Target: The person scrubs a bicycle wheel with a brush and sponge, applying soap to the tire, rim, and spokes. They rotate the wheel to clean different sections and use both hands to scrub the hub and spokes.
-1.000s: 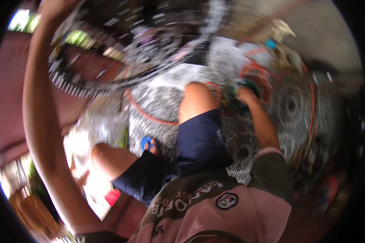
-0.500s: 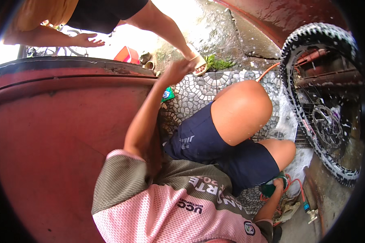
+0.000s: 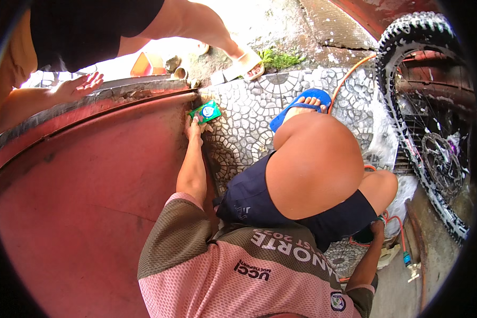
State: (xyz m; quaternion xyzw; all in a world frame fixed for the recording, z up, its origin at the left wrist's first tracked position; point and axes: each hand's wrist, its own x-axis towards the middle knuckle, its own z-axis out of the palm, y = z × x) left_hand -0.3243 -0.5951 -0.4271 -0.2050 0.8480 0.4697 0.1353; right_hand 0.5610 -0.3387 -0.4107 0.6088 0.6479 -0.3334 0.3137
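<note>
My left hand [image 3: 194, 127] reaches down beside the red gate, its fingers closed on the near edge of a small green packet [image 3: 209, 111] with a round white and blue mark. The packet is low over the pebble-patterned paving [image 3: 238, 127]; whether it still touches the ground I cannot tell. At the lower right my right hand [image 3: 377, 227] is closed round a dark green object [image 3: 362, 235] beside my thigh. Its kind is hidden by my leg and fingers. A bent orange hose [image 3: 402, 236] runs close by.
A foam-covered bicycle wheel [image 3: 408, 143] stands at the right. The red gate [image 3: 74, 201] fills the left. Another person's open hand [image 3: 79, 85] and sandalled foot [image 3: 252, 69] are at the far side. An orange basin [image 3: 148, 64] and a hose tap [image 3: 413, 271] are also in view.
My left hand has come down and back from above the paving onto the green packet. The other person's hand and leg have shifted left in view. My right hand keeps hold of the dark green object.
</note>
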